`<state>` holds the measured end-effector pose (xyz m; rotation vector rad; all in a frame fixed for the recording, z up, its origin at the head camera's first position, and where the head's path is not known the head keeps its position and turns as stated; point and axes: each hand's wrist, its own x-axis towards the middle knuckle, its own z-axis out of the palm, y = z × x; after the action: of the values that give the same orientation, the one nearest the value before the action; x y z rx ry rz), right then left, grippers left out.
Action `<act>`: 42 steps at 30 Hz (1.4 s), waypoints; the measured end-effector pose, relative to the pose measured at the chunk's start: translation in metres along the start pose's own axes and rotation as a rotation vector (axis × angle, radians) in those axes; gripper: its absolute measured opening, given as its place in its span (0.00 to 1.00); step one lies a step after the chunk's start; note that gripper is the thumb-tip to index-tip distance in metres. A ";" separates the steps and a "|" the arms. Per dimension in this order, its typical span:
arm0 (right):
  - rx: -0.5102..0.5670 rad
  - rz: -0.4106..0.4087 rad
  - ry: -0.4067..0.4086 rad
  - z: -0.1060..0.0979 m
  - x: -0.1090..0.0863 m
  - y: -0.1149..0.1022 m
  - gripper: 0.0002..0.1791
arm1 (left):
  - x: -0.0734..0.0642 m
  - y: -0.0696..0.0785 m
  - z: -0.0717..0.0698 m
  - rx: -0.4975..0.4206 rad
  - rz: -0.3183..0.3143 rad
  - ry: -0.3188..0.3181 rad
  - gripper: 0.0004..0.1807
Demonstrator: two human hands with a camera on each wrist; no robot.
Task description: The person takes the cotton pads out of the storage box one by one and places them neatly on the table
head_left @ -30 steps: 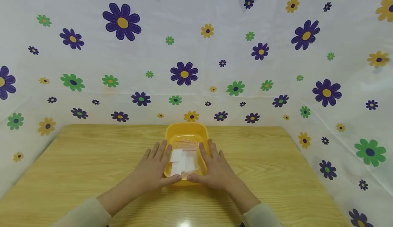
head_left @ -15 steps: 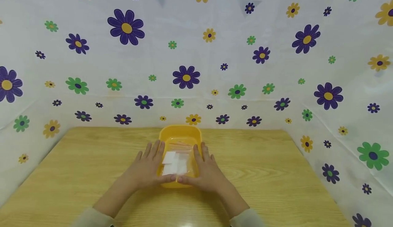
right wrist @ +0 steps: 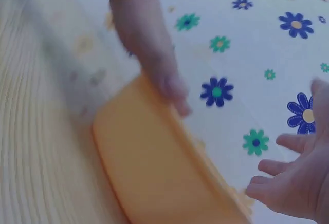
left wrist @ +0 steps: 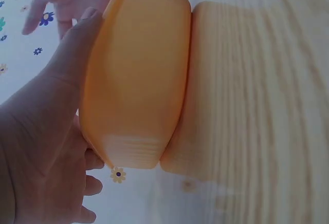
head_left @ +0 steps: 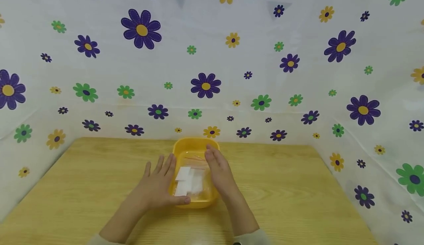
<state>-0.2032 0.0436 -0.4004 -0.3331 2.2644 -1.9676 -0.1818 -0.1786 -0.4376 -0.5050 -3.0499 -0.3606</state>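
A yellow plastic tub (head_left: 195,144) stands on the wooden table. Inside lie clear plastic zip bags (head_left: 198,162) with thin red lines along their tops, and white square pieces (head_left: 183,173) of paper or card. My left hand (head_left: 156,188) rests at the tub's left side, fingers straight, thumb along the near rim. In the left wrist view that thumb (left wrist: 77,44) touches the rim. Over the tub's right edge is my right hand (head_left: 221,173), its fingers extended and close together. The right wrist view shows this hand (right wrist: 300,178) apart from the tub.
The wooden table (head_left: 281,193) extends on both sides of the tub. A white sheet (head_left: 172,64) printed with flowers hangs behind the table and along its sides.
The tub slid slightly left with both hands on it. My right hand has then lifted off the near rim and turned, its thumb leaving the corner. The left hand stays at the tub.
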 end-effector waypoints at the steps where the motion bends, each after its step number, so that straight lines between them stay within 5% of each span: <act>1: 0.140 0.037 0.001 0.003 0.003 -0.001 0.37 | 0.000 0.001 0.000 -0.002 0.002 -0.002 0.75; 6: 0.626 0.241 0.009 0.015 0.014 0.001 0.40 | -0.001 0.002 0.000 -0.003 0.004 -0.015 0.74; 10: 0.718 0.326 0.012 0.019 0.016 0.009 0.42 | -0.002 0.001 0.000 0.001 0.000 -0.014 0.74; 17: 0.712 0.343 0.023 0.026 0.014 0.018 0.43 | -0.005 0.000 0.000 -0.029 0.000 -0.025 0.74; 24: 0.597 0.327 0.104 0.031 0.012 0.013 0.44 | -0.005 0.000 -0.003 -0.028 -0.010 -0.039 0.75; 29: 0.629 0.359 0.092 0.033 0.012 0.012 0.48 | -0.006 0.000 -0.007 -0.031 -0.025 -0.039 0.76; 37: 0.662 0.395 0.144 0.036 0.015 0.017 0.37 | -0.007 0.001 -0.007 -0.037 -0.025 -0.058 0.76; 42: 0.607 0.390 0.103 0.040 0.018 0.018 0.37 | -0.009 -0.001 -0.007 -0.037 -0.031 -0.061 0.76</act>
<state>-0.2125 0.0035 -0.4231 0.2567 1.5020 -2.3329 -0.1741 -0.1840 -0.4320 -0.4791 -3.1187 -0.4105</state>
